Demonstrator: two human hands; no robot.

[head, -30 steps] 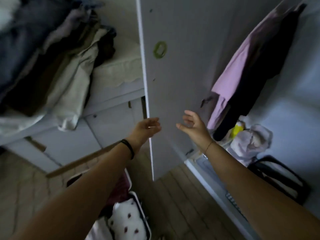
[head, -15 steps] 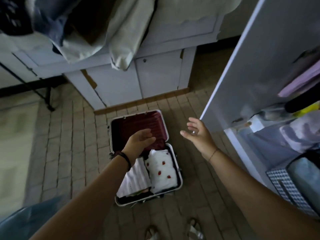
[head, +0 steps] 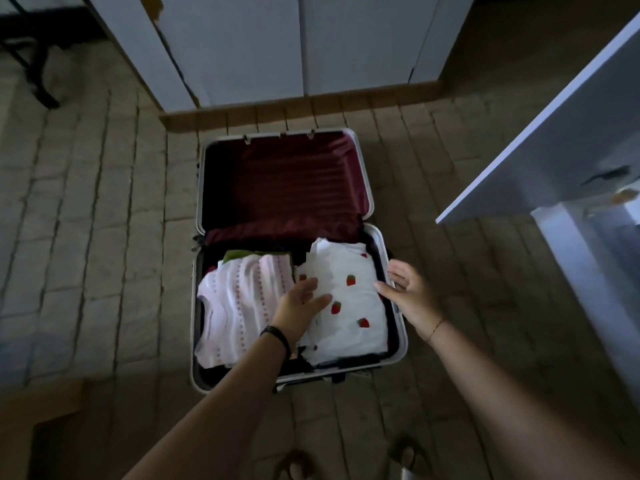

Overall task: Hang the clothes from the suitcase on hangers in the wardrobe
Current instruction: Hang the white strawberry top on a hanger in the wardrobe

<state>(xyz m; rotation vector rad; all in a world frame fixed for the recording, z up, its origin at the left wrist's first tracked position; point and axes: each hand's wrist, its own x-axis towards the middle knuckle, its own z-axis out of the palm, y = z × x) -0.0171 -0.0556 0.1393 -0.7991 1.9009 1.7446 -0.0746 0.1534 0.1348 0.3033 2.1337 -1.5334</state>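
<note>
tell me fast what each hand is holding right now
Left hand: open, holding nothing, over the strawberry-print garment.
Right hand: open, holding nothing, by the suitcase rim.

The floor [head: 86,237] is laid in pale, rough stone tiles set in long rows with dark joints; at the top stands a white cabinet [head: 242,46] with two plain doors meeting at a narrow seam; a brown wooden plinth [head: 301,105] runs along its foot, touching the tiles. In the top left corner a black frame leg [head: 31,64] rests on the floor, well apart from the cabinet; at the bottom left lies a brownish wooden edge [head: 41,400] - too dim to identify.
</note>
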